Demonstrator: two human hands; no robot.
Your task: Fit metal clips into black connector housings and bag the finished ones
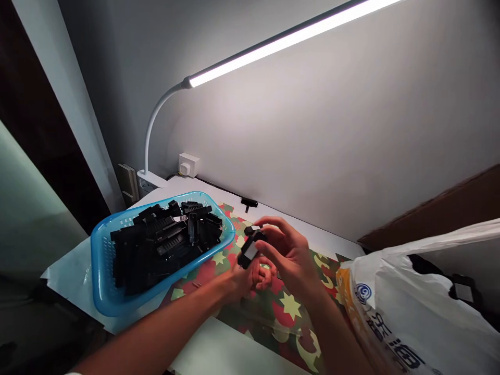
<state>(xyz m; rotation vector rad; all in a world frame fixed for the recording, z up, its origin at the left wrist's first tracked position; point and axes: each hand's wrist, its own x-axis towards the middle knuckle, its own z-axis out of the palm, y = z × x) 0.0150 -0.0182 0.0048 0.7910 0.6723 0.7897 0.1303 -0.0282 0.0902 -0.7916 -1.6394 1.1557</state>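
Both hands meet above the patterned mat (291,307). My left hand (250,276) is curled closed under a small black part with a pale face (249,251), gripping its lower end. My right hand (287,250) pinches the top of the same black part between thumb and fingertips. Another small black piece (252,228) shows just above the fingers; whether it is held I cannot tell. To the left stands a blue plastic basket (102,260) heaped with several black parts (164,242).
A white plastic bag (414,307) with blue print and black items inside fills the right foreground. A white gooseneck tube lamp (281,39) clamps at the table's back left beside a wall socket (188,164). A small black clip (249,202) lies near the wall.
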